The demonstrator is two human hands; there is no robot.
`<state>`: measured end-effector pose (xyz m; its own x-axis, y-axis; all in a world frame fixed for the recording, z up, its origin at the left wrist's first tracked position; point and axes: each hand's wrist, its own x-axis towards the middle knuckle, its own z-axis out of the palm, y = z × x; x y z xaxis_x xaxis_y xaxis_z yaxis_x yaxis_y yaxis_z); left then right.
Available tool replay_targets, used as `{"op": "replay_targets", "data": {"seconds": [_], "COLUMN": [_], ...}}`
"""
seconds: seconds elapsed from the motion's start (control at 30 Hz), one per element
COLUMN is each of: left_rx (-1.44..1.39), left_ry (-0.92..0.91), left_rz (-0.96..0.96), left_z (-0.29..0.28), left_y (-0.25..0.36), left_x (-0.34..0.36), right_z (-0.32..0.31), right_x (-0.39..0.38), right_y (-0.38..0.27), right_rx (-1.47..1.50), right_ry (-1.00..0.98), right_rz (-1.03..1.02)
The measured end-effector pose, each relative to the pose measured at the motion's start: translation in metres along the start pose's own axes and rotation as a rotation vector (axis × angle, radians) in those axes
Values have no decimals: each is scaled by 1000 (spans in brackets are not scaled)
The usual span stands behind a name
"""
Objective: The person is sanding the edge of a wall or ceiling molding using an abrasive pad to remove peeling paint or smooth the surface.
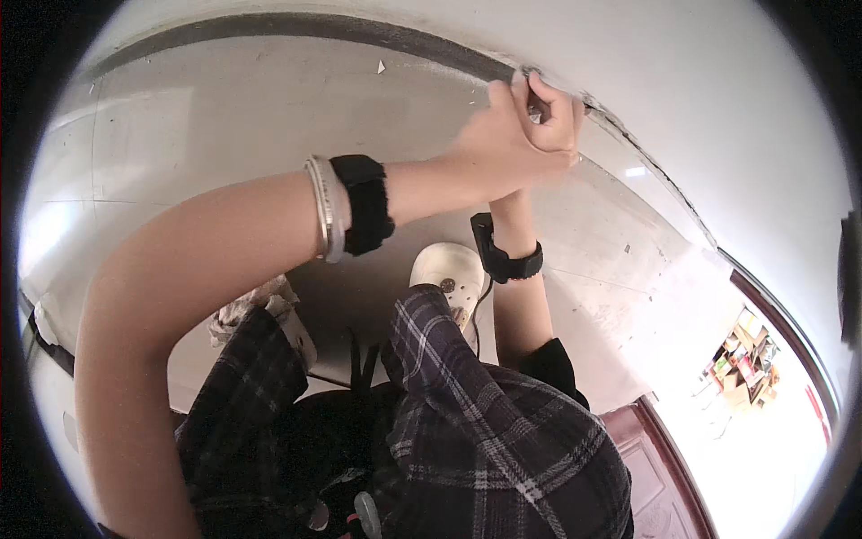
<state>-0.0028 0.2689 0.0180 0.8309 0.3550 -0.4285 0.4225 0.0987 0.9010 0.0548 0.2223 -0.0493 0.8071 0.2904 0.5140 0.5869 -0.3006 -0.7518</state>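
Observation:
My left hand (pixel 494 130) and my right hand (pixel 557 121) are bunched together at the foot of the white wall (pixel 700 108), fingers curled and overlapping, the left one partly covering the right. Something small between the fingers is mostly hidden and too small to name. A silver bangle (pixel 321 208) and a black band (pixel 361 202) circle my left wrist; a black strapped device (pixel 507 260) is on my right wrist. Below the hands are my white perforated clog (pixel 444 269) and my legs in dark plaid trousers (pixel 485 431).
The grey floor (pixel 224 108) has small white scraps and meets a dark skirting strip (pixel 296 25) along the wall. At right, a maroon door panel (pixel 651 458) stands beside a bright opening, with a pile of cardboard boxes and other items (pixel 741 368) beyond.

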Motion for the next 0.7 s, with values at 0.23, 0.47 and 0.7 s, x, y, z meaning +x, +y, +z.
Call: {"op": "replay_targets", "data": {"seconds": [0.23, 0.47, 0.7], "left_rx": [-183, -45, 1], "left_ry": [170, 9, 135], "left_rz": [109, 19, 73], "left_z": [-18, 0, -4], "left_y": [-18, 3, -8], "left_x": [-11, -6, -2], "right_z": [16, -6, 6], "right_x": [-5, -3, 7], "right_y": [-26, -7, -9], "right_rx": [167, 24, 58], "right_ry": [-220, -9, -16], "right_rz": [-13, -34, -117]}}
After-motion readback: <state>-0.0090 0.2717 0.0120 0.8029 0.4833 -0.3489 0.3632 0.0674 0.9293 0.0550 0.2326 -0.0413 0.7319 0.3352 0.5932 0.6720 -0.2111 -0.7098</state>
